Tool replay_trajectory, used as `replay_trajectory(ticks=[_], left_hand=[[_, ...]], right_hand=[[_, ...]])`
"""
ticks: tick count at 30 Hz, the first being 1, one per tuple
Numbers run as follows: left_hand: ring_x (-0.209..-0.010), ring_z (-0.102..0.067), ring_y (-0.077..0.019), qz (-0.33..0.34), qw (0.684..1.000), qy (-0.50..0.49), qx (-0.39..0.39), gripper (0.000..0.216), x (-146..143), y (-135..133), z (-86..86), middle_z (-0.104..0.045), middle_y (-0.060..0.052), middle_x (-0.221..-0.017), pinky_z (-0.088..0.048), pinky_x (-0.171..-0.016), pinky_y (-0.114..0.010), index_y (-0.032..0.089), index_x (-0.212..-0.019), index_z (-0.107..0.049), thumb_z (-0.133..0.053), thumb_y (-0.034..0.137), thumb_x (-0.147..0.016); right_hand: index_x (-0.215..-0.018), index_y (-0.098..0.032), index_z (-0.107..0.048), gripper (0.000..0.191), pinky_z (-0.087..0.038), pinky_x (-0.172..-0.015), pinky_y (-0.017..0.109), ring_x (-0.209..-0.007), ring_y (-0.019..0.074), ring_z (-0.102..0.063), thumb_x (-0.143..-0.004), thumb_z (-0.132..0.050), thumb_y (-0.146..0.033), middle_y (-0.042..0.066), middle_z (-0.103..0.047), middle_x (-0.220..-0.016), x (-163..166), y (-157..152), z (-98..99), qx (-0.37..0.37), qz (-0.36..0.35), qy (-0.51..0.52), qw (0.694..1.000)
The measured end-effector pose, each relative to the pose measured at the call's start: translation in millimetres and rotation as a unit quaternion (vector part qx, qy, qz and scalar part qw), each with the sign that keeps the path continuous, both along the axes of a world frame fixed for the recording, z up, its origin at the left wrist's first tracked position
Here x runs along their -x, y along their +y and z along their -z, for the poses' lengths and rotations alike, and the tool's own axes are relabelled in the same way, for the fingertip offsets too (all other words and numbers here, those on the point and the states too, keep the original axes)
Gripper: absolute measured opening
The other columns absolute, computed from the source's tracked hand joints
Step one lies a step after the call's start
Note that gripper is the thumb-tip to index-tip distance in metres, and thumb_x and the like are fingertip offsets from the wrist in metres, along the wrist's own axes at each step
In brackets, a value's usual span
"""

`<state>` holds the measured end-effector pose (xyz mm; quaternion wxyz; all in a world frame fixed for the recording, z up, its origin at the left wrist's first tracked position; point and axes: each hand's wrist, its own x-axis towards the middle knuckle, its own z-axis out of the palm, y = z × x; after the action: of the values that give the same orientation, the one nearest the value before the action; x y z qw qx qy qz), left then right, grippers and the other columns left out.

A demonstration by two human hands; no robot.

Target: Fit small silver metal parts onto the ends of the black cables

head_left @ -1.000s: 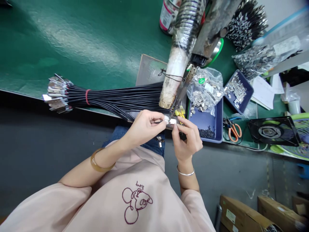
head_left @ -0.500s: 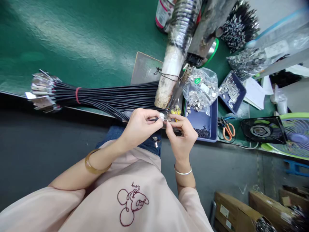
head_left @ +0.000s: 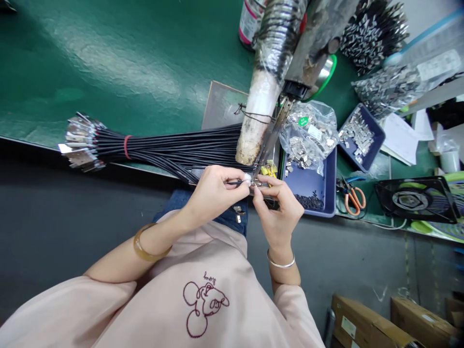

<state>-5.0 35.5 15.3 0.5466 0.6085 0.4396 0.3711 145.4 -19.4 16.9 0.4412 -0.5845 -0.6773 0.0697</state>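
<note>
My left hand (head_left: 217, 195) is closed in a pinch on a black cable (head_left: 235, 183) near its end, with a white covering (head_left: 247, 179) on one fingertip. Just right of it, my right hand (head_left: 281, 203) is also pinched, its fingertips at the cable's end beside a tiny shiny piece that I cannot make out. Right above the fingertips comes down the tip of a narrow metal tool (head_left: 272, 137). Behind my left hand lies a bundle of black cables (head_left: 174, 147), tied with a red band (head_left: 127, 147) and fitted with metal connectors (head_left: 81, 141) at the left end.
A plastic-wrapped hose (head_left: 259, 96) hangs over the bench. To the right stand a blue tray (head_left: 310, 179) with a bag of metal parts (head_left: 308, 130), a smaller tray (head_left: 362, 137), orange-handled pliers (head_left: 355, 199) and a black fan (head_left: 416, 198). Cardboard boxes (head_left: 366, 321) stand on the floor.
The whole view has shifted, so most things sit slightly farther right. Both hands keep their pinches close together at the cable's end under the metal tool.
</note>
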Motion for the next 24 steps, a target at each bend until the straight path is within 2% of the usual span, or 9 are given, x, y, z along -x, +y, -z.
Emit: replay_trajectory(ticks=[4, 9, 17, 19, 24], left_hand=[[-0.055, -0.049, -0.0082, -0.007, 1.000, -0.002, 0.001, 0.016, -0.2, -0.1, -1.6, -0.061, 0.000, -0.062, -0.040, -0.051, -0.018, 0.010, -0.065, -0.070, -0.062, 0.019, -0.077], [-0.059, -0.053, -0.0097, -0.010, 1.000, -0.026, 0.005, 0.017, -0.7, 0.9, -3.2, -0.061, 0.000, -0.064, -0.044, -0.054, -0.018, 0.010, -0.066, -0.069, -0.061, 0.020, -0.077], [-0.059, -0.051, -0.0090, 0.026, 0.999, -0.017, 0.029, 0.017, 0.4, 0.7, -4.9, -0.057, 0.000, -0.061, -0.042, -0.054, -0.017, 0.009, -0.067, -0.069, -0.059, 0.019, -0.077], [-0.060, -0.052, -0.0089, 0.023, 0.999, -0.024, 0.025, 0.017, 1.4, -0.6, -3.7, -0.058, 0.000, -0.063, -0.044, -0.056, -0.016, 0.010, -0.069, -0.070, -0.059, 0.019, -0.078], [-0.062, -0.054, -0.0093, 0.026, 1.000, -0.018, -0.003, 0.015, 4.3, -3.3, -0.4, -0.061, 0.000, -0.065, -0.046, -0.058, -0.016, 0.010, -0.069, -0.070, -0.060, 0.019, -0.077]], right_hand=[[-0.083, -0.022, -0.065, 0.009, -0.061, -0.073, 0.028, -0.091, 0.0163, -0.074, -0.089, -0.067, -0.015, 0.003, -0.077, -0.094, 0.5, 3.3, -1.5, -0.004, 0.003, 0.001, 1.000], [-0.083, -0.022, -0.065, 0.011, -0.061, -0.084, 0.033, -0.095, 0.0170, -0.074, -0.087, -0.068, -0.012, 0.002, -0.077, -0.096, 2.0, 2.0, -5.0, -0.020, -0.007, -0.003, 1.000], [-0.087, -0.023, -0.061, 0.015, -0.062, -0.082, 0.030, -0.099, 0.0170, -0.074, -0.086, -0.066, -0.009, 0.004, -0.077, -0.100, 3.2, -8.0, -2.3, -0.028, -0.011, -0.035, 0.999], [-0.088, -0.023, -0.062, 0.012, -0.063, -0.079, 0.029, -0.097, 0.0169, -0.074, -0.087, -0.066, -0.011, 0.005, -0.077, -0.103, 3.0, -8.6, -1.8, -0.014, 0.000, -0.003, 1.000], [-0.082, -0.021, -0.063, 0.009, -0.063, -0.071, 0.027, -0.088, 0.0150, -0.074, -0.089, -0.068, -0.019, 0.004, -0.075, -0.097, 0.5, -6.8, -3.7, 0.089, 0.002, 0.130, 0.987]])
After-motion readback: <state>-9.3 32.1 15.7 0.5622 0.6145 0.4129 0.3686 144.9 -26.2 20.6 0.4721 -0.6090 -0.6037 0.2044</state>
